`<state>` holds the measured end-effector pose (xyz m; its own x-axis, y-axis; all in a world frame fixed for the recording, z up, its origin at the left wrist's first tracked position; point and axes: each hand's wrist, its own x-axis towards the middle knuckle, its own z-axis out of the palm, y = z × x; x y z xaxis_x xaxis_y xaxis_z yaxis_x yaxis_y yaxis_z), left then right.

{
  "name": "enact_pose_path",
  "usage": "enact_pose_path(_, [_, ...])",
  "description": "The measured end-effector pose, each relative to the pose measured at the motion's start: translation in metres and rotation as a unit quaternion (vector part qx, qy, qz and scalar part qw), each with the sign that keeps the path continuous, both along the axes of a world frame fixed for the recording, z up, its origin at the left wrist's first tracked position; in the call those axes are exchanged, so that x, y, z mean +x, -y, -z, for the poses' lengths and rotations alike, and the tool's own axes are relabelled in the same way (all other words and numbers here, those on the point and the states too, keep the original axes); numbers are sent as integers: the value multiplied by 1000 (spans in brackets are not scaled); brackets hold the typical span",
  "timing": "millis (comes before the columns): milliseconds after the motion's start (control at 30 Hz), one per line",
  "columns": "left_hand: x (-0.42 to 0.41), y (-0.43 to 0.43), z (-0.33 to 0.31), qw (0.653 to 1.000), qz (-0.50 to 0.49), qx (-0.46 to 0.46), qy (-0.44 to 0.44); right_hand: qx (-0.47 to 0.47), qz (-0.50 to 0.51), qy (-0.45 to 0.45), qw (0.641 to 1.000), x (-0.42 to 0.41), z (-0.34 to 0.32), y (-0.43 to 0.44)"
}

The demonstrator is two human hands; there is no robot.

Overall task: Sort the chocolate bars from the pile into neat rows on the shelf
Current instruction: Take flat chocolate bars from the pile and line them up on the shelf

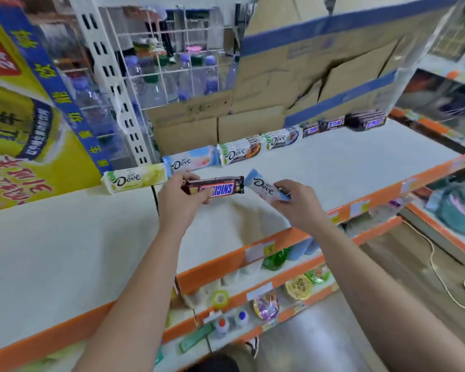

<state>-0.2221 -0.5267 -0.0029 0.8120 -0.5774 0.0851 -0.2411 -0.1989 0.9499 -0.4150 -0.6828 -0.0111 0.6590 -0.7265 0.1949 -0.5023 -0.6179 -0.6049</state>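
1. While the left hand (181,196) grips a Snickers bar (218,187) by its left end, fingers curled round the brown wrapper, the bar lies level with its printed name upside down.
2. The right hand (297,201) pinches a pale blue Dove bar (263,187) by its lower end. This bar slants up to the left, and its upper tip nearly meets the right end of the Snickers bar.
3. Both bars are held over the white shelf (346,167), just in front of the row along its back edge.
4. That row runs end to end against the cardboard (293,84): a yellow Dove bar (134,179), a blue-and-pink Dove bar (191,162), two white Dove bars (240,152), then dark bars (333,124) farther right, the last ones stacked.
5. An orange strip (253,253) with price labels edges the shelf front.
6. Lower shelves (253,294) hold small packaged goods.
7. A yellow printed box (16,116) stands at the left.
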Motion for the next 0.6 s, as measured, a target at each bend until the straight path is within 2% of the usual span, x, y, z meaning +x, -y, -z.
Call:
enact_pose_path(200, [9,64,6,1000,2,-23,16,-22,-9,-8,1000,3,-6,67])
enact_pose_path(300, [18,81,13,999,-5,-45,-13,-4,-29,-17,999,19,-10,92])
enact_pose_path(433, [38,83,19,999,-29,-10,-27,-22,-102,-42,994,58,-12,109])
enact_pose_path(600, [53,62,19,994,-108,3,-8,-19,-165,-32,986,116,-15,101])
